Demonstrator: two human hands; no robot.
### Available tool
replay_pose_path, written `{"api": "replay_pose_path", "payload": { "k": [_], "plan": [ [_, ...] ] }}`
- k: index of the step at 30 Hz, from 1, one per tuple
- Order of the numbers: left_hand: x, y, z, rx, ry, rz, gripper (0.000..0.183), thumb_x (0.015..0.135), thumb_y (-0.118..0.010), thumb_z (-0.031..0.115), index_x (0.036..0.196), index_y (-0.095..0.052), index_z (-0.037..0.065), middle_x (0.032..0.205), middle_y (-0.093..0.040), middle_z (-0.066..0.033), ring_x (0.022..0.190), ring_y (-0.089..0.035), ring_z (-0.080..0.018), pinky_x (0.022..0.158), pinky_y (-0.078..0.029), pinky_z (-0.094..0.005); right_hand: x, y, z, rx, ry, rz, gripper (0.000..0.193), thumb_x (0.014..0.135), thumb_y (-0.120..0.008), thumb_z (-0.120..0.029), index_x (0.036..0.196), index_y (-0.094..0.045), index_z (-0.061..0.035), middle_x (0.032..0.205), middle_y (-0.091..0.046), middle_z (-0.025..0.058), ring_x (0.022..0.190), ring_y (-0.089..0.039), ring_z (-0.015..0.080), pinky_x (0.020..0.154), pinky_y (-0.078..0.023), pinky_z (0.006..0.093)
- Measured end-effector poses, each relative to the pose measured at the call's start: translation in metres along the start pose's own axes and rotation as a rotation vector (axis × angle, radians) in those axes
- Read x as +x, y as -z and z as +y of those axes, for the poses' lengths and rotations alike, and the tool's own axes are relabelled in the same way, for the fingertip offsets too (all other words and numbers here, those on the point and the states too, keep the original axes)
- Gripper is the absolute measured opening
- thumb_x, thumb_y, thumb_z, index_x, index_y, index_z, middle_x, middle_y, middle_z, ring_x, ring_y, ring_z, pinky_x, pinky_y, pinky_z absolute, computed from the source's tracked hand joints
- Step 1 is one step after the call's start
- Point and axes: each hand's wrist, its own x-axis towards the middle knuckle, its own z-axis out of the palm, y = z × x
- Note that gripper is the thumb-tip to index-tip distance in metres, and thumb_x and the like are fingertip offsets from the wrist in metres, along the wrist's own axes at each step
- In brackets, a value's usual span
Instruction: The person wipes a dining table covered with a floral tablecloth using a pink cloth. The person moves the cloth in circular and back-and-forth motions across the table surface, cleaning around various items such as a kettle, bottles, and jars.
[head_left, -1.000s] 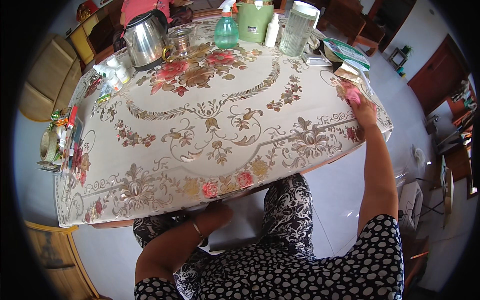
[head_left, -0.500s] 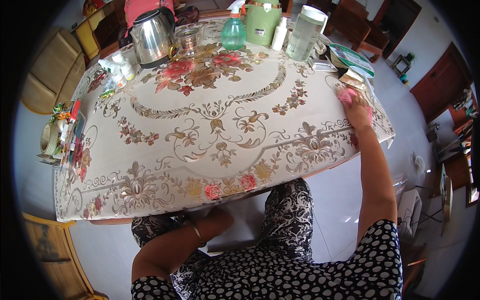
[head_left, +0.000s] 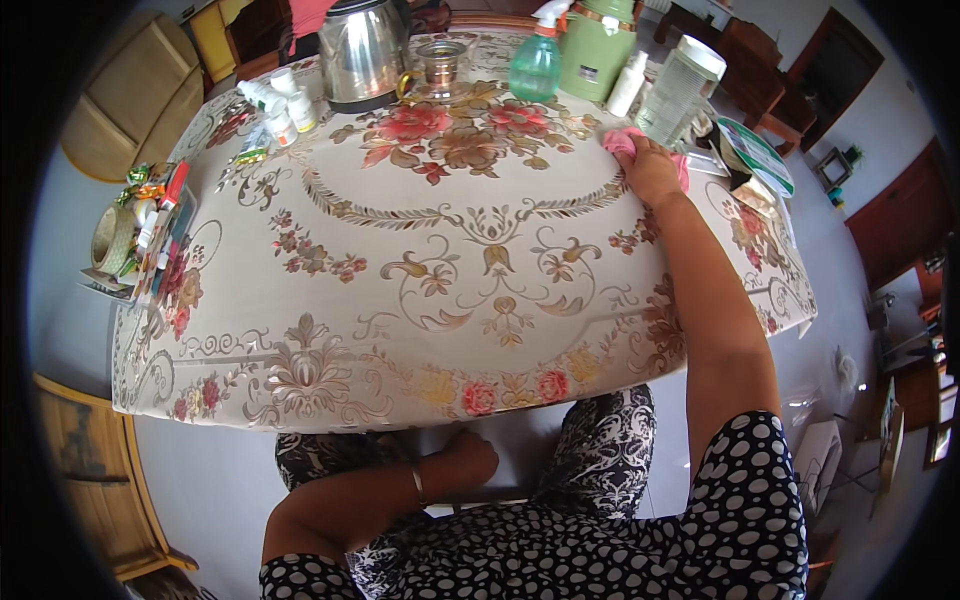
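Note:
A pink cloth [head_left: 619, 142] is bunched under my right hand [head_left: 652, 172], whose fingers press it to the patterned tablecloth [head_left: 420, 290] at the far right. Just beyond the cloth stand a clear water jug [head_left: 675, 95] with a white lid and a small white bottle [head_left: 627, 85]. My left hand [head_left: 468, 462] rests low over my lap, below the table's near edge. It looks curled into a fist with nothing visible in it, its fingers partly in shade.
At the back are a steel kettle [head_left: 362, 55], a glass cup [head_left: 441, 68], a green spray bottle [head_left: 536, 68] and a green flask [head_left: 597, 50]. Small white bottles [head_left: 285, 110] stand back left; a box of odds and ends [head_left: 150, 235] sits at the left edge. Packets [head_left: 755, 160] lie far right.
My right hand has slid the pink cloth away from the right edge, inward and farther back, to beside the water jug. The view has shifted slightly; my left hand stays over my lap.

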Motion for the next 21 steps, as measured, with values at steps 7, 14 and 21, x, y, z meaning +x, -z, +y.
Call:
{"api": "replay_pose_path", "payload": {
  "k": [7, 14, 21],
  "plan": [
    [-0.003, 0.005, 0.009, -0.015, -0.035, 0.080, 0.043, 0.081, -0.056, 0.019, 0.122, -0.053, 0.010, 0.090, -0.064, -0.0134, 0.078, -0.061, -0.0220, 0.070, -0.047, -0.0377, 0.057, -0.029, -0.040, -0.015, -0.041, -0.058, 0.054, 0.090, -0.047, -0.045, 0.126, -0.049, -0.0054, 0.128, -0.053, 0.0152, 0.120, -0.047, 0.0326, 0.102, -0.036, 0.0402],
    [-0.019, 0.005, 0.011, -0.045, -0.032, 0.117, 0.045, 0.081, -0.056, 0.020, 0.124, -0.052, 0.010, 0.088, -0.064, -0.0135, 0.076, -0.062, -0.0229, 0.068, -0.047, -0.0385, 0.079, -0.036, -0.058, -0.008, -0.092, -0.101, 0.055, 0.090, -0.042, -0.046, 0.129, -0.048, -0.0069, 0.130, -0.051, 0.0152, 0.122, -0.046, 0.0328, 0.102, -0.036, 0.0398],
    [-0.027, -0.002, 0.011, -0.070, -0.025, 0.131, 0.047, 0.081, -0.055, 0.021, 0.126, -0.051, 0.010, 0.085, -0.065, -0.0137, 0.073, -0.062, -0.0237, 0.066, -0.047, -0.0393, 0.069, -0.034, -0.093, -0.056, 0.077, -0.128, 0.054, 0.091, -0.043, -0.046, 0.126, -0.048, -0.0052, 0.130, -0.051, 0.0181, 0.121, -0.046, 0.0333, 0.102, -0.036, 0.0406]
  ]
}}
